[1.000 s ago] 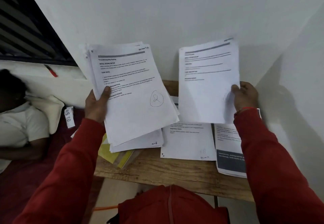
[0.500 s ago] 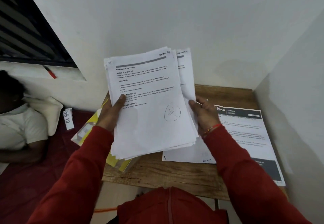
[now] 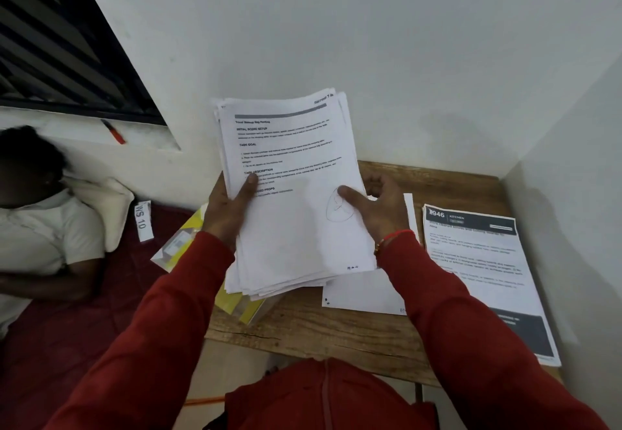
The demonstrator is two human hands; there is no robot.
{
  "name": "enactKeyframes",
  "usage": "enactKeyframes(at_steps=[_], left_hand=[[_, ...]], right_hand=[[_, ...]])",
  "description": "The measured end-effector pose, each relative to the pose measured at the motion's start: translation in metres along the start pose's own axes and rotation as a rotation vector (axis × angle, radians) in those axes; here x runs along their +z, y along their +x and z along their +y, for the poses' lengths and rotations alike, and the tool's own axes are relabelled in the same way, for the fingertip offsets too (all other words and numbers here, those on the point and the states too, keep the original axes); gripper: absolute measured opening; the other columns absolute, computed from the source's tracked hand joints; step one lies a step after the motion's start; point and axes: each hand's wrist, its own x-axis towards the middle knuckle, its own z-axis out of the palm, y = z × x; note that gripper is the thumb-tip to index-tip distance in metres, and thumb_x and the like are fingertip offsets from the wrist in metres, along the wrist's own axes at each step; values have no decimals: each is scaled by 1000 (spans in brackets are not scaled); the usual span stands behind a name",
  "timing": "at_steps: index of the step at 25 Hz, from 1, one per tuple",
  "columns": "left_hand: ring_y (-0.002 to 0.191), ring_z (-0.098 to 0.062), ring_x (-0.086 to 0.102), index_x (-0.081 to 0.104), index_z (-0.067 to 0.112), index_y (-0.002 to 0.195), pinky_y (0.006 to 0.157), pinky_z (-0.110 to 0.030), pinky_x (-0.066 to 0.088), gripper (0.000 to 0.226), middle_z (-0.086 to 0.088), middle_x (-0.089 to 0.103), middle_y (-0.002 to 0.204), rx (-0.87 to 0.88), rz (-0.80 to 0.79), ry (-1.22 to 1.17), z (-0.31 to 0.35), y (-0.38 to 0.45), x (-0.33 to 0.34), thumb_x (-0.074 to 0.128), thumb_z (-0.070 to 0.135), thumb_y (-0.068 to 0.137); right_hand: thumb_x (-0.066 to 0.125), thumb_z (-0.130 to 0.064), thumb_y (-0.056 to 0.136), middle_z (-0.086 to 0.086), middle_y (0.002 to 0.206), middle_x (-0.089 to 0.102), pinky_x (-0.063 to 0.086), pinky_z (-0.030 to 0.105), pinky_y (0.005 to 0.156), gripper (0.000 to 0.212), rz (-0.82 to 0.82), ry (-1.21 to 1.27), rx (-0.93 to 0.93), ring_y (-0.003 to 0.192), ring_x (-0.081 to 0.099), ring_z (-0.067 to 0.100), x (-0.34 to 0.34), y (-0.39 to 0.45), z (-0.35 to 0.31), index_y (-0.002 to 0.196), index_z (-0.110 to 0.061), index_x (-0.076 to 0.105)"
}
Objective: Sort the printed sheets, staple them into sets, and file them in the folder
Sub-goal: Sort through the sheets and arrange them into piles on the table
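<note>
I see my left hand [image 3: 225, 214] and right hand [image 3: 377, 207] both clamped on the stack of printed sheets [image 3: 296, 201], thumbs on top, holding it above the wooden bench [image 3: 336, 332]. A yellow folder [image 3: 232, 301], I think, lies beneath it; more sheets [image 3: 484, 271] rest on the bench to the right.

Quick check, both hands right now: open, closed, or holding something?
Left hand: holds the paper stack, thumb on top.
Right hand: holds the same stack at its right edge, thumb on top.
</note>
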Motion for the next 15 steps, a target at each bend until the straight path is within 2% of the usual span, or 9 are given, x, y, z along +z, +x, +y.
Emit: enactKeyframes(at_steps=[2, 5, 7, 8, 10, 11, 13, 15], left_hand=[[113, -27, 64, 51, 13, 134, 92, -42, 53, 54, -7, 66, 125, -20, -50, -56, -4, -3, 1, 67, 33, 87], [111, -29, 64, 51, 9, 134, 91, -44, 54, 52, -12, 64, 126, -10, -64, -61, -7, -8, -2, 65, 29, 89], [105, -27, 66, 51, 4, 132, 86, -38, 57, 42, -17, 63, 125, 11, -35, -47, -3, -7, -6, 60, 20, 95], [104, -27, 66, 51, 2, 132, 84, -37, 58, 39, -18, 63, 124, 19, -29, -39, 0, -8, -8, 57, 16, 96], [101, -24, 68, 51, 0, 131, 82, -34, 58, 37, -13, 68, 117, 29, -32, -17, 8, -8, -13, 53, 12, 97], [98, -20, 69, 51, -1, 130, 80, -31, 58, 35, -5, 72, 110, 37, -39, -11, 11, -8, -16, 52, 10, 97], [93, -11, 70, 51, 0, 130, 78, -24, 56, 32, 6, 74, 100, 53, -66, -4, 17, -8, -16, 47, 7, 99], [95, -8, 69, 51, 1, 129, 79, -22, 55, 31, 10, 74, 99, 77, -100, 15, 20, -8, -8, 45, 6, 99]], right_hand=[[79, -27, 78, -10, 74, 69, 49, 26, 66, 16, 90, 33, -18, 67, 61, 5, -4, 4, 1, 76, -21, 65], [69, -30, 87, -12, 61, 59, 42, 26, 61, 29, 101, -15, -33, 58, 50, 4, -24, 17, 5, 68, -9, 64], [65, -30, 90, 2, 65, 45, 33, 27, 59, 41, 222, -85, -52, 63, 41, 12, -48, 28, 10, 68, 4, 58], [64, -28, 92, 8, 67, 43, 30, 28, 60, 41, 316, -109, -54, 66, 40, 15, -63, 32, 12, 68, 5, 57], [60, -20, 95, 20, 71, 50, 28, 29, 63, 32, 485, -258, -56, 71, 48, 25, -93, 34, 20, 76, 5, 62], [58, -18, 96, 26, 78, 57, 27, 28, 66, 30, 519, -337, -46, 77, 54, 30, -103, 35, 28, 84, 9, 65], [59, -20, 95, 28, 91, 66, 29, 24, 68, 31, 480, -361, -4, 85, 59, 29, -108, 32, 44, 97, 10, 67], [64, -24, 90, 14, 89, 69, 41, 30, 70, 23, 283, -220, 27, 86, 58, 20, -93, 21, 47, 97, -4, 72]])
